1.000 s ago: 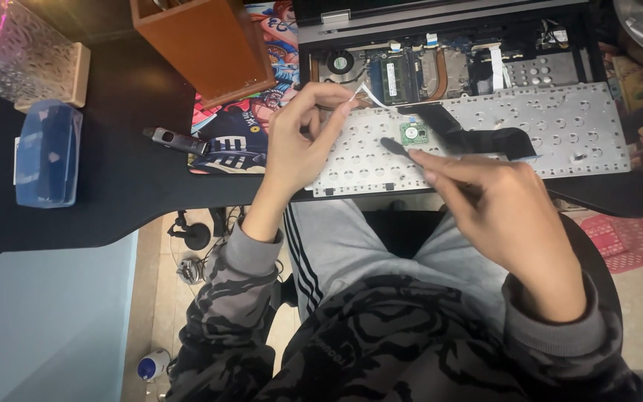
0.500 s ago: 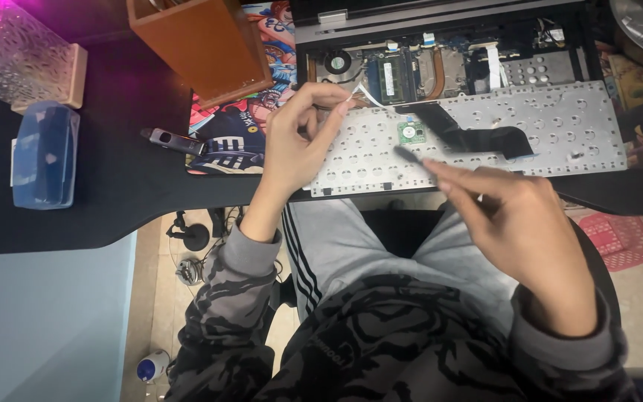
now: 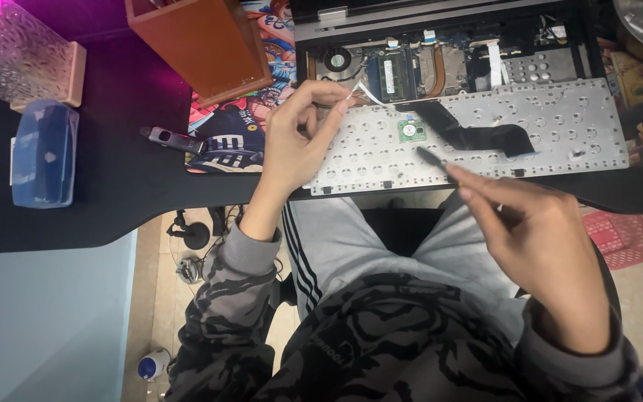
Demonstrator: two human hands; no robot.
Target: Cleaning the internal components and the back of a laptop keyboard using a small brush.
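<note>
An opened laptop point(image 3: 440, 45) lies on a black desk point(image 3: 113, 193) with its inner boards bare. Its keyboard panel point(image 3: 545, 126) is flipped face down toward me, silver back up, with a black ribbon strip point(image 3: 478, 134) and a small green chip point(image 3: 411, 131) on it. My left hand point(image 3: 299, 138) pinches a thin white flat cable point(image 3: 370, 93) at the panel's upper left corner. My right hand point(image 3: 537, 246) hovers below the panel over my lap and grips a thin dark tool point(image 3: 432, 158), tip pointing up-left toward the green chip without touching it.
A brown wooden box point(image 3: 202, 41) stands at the back left on a colourful printed mat point(image 3: 240, 141). A small dark stick-shaped gadget point(image 3: 173, 139) lies by the mat. A blue plastic case point(image 3: 42, 152) and a patterned clear box point(image 3: 16, 52) sit far left. A pink basket point(image 3: 626, 238) is on the floor, right.
My right hand with the tool has pulled back down and to the right, away from the green chip. My left hand keeps its pinch on the white cable.
</note>
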